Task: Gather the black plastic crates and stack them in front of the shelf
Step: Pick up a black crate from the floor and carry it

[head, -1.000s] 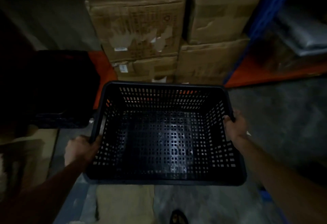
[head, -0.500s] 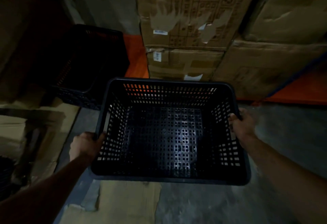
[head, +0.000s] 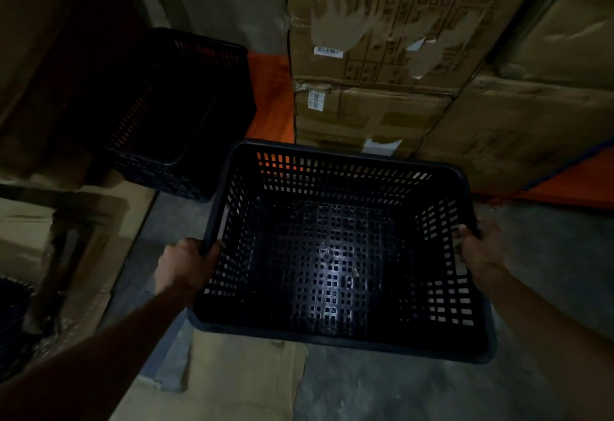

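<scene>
The black crate (head: 335, 254) hangs between both hands, left hand (head: 184, 266) fingers curled over its left rim, right hand (head: 478, 251) fingers clamped on the right rim.

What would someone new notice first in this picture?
A black perforated crate fills the centre, held at its side rims by the left hand and right hand. Behind it to the left sits another black crate, beside stacked cardboard boxes.
</scene>
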{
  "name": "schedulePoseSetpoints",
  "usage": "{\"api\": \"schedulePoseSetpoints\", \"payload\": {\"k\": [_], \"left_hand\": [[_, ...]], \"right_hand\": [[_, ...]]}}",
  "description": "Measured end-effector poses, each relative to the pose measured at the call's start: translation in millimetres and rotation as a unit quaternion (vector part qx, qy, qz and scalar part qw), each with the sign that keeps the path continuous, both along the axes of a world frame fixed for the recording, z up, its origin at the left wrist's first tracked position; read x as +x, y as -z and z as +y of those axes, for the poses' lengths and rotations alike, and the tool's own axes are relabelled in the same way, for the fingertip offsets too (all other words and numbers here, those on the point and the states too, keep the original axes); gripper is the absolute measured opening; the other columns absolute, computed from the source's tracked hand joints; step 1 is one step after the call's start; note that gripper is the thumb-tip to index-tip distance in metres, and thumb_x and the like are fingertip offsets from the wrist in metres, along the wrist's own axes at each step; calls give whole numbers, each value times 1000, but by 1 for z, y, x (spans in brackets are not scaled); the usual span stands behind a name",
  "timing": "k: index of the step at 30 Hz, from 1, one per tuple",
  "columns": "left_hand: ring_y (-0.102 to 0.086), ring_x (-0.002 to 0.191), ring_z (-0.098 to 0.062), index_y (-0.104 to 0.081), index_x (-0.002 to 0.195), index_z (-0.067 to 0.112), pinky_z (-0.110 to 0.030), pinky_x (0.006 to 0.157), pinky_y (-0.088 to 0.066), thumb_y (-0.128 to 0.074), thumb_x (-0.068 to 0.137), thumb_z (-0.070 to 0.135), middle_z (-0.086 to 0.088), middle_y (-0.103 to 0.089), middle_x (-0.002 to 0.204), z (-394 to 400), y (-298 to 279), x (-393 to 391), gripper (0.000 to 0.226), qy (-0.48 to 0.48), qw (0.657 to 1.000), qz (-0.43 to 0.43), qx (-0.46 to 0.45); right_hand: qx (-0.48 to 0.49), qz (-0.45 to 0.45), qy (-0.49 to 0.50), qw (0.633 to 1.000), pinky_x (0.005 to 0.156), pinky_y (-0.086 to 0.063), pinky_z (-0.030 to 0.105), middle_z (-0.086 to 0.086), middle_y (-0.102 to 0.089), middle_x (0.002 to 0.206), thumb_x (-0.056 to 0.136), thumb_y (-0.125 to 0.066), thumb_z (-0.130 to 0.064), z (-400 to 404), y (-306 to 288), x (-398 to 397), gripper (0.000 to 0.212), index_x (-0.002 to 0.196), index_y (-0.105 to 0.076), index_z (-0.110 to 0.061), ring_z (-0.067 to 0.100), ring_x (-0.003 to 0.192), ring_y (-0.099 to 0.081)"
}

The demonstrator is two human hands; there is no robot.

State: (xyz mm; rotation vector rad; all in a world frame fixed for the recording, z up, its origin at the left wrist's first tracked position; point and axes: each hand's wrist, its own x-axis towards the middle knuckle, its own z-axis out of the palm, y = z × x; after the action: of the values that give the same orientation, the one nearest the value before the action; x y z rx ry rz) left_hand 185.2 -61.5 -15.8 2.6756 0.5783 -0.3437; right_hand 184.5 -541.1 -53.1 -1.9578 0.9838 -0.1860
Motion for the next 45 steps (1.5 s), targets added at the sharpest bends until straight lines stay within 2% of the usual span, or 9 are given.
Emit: {"api": "schedulePoseSetpoints", "payload": {"k": [5,14,18,24,30,33,36,40,45], "left_hand": [[-60,82,-36,-56,69,16,-32,65,-39,-48,86,61,-21,-69,88,-5,0,3,48,11,1000,19,4],[-65,84,-41,-65,74,10,-34,64,-42,-53,85,58,-21,-70,85,-7,0,6,50,13,999,23,18],[-64,92,-43,-70,88,6,-35,67,-41,-56,85,54,-24,-70,93,-9,-1,-2,50,-7,999,26,20],[-64,93,-42,-68,93,4,-37,67,-44,-58,86,47,-24,-68,98,-16,-4,-2,44,-14,999,45,23],[-65,84,-42,-66,83,4,-40,68,-49,-58,86,45,-25,-69,88,-25,-10,2,42,-42,999,-13,25],[-64,86,-42,-67,86,4,-41,70,-48,-56,85,46,-25,-68,89,-27,-4,7,43,-42,999,-32,11],[-61,94,-44,-65,97,6,-44,76,-48,-53,86,45,-27,-66,97,-34,-3,-1,42,-35,999,-21,23],[-63,88,-45,-48,108,16,-42,66,-41,-48,90,40,-24,-67,93,-39,-3,-20,30,4,999,-43,15],[-62,95,-45,-52,121,18,-44,71,-44,-50,91,34,-22,-69,101,-37,-7,-27,33,47,998,-48,-4]], "right_hand": [[6,-2,-2,1000,82,-50,53,21,-62,99,89,-53,-3,0,-5,-3,20,102,-49,-17,30,86,-57],[-33,14,-26,999,76,-52,50,24,-66,98,80,-52,-14,-1,-6,-7,26,104,-54,-26,34,82,-62],[-91,46,-59,993,87,-46,43,27,-62,115,89,-50,-4,0,-13,2,35,124,-53,0,44,103,-60],[-113,59,-88,988,88,-44,43,27,-59,122,91,-50,-5,0,-15,-1,38,129,-49,-1,44,107,-57],[-5,9,-98,995,89,-50,43,15,-65,111,93,-55,-24,-7,-15,-4,39,129,-53,-9,29,94,-63],[3,69,-176,982,90,-49,40,6,-67,112,89,-55,-52,-26,-15,-15,49,127,-57,-21,19,94,-62],[-14,142,-171,975,84,-50,39,10,-71,97,72,-42,-79,-30,-9,-35,75,111,-63,-18,30,90,-66],[-15,128,-93,987,89,-50,49,25,-68,106,88,-44,-62,-21,11,-48,64,124,-55,-10,42,98,-64],[-34,155,-93,983,83,-49,46,28,-66,86,92,-43,-56,-24,9,-48,56,111,-57,-5,43,87,-66]]}}
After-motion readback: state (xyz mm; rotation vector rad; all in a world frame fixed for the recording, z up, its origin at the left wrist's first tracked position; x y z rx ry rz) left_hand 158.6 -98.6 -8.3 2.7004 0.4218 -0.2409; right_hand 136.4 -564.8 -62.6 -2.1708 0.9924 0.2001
